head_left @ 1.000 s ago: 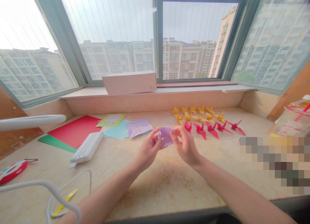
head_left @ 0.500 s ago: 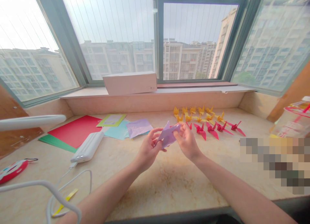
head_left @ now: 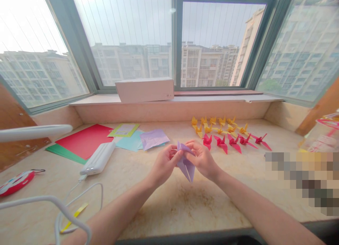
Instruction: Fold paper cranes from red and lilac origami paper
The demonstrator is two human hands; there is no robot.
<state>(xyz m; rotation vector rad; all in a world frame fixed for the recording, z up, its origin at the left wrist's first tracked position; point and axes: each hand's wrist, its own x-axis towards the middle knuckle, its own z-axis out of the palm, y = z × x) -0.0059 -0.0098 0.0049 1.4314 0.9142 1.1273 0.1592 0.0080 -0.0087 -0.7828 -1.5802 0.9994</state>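
Observation:
Between both hands, above the counter, is a folded piece of purple origami paper (head_left: 187,169), one pointed end hanging down towards me. My left hand (head_left: 168,162) pinches its left side with thumb and fingers. On the other side, my right hand (head_left: 202,158) grips the upper right part, its thumb pressed on the paper. Fingers cover some of the folds. Just behind my right hand stand red paper cranes (head_left: 221,143) in a row, with yellow paper cranes (head_left: 208,128) in rows farther back.
Purple sheets (head_left: 154,139), light blue paper (head_left: 129,141), a red sheet (head_left: 86,140) and green paper (head_left: 67,154) lie at left. Nearer are a white power bank (head_left: 97,158), its cable (head_left: 102,195) and a red-and-white object (head_left: 18,183). A white box (head_left: 144,90) rests on the sill; a clear container (head_left: 321,135) stands right.
The purple paper has been turned, so that a point now hangs downward. Both hands have shifted their grip and come closer together around it. The camera view has moved slightly.

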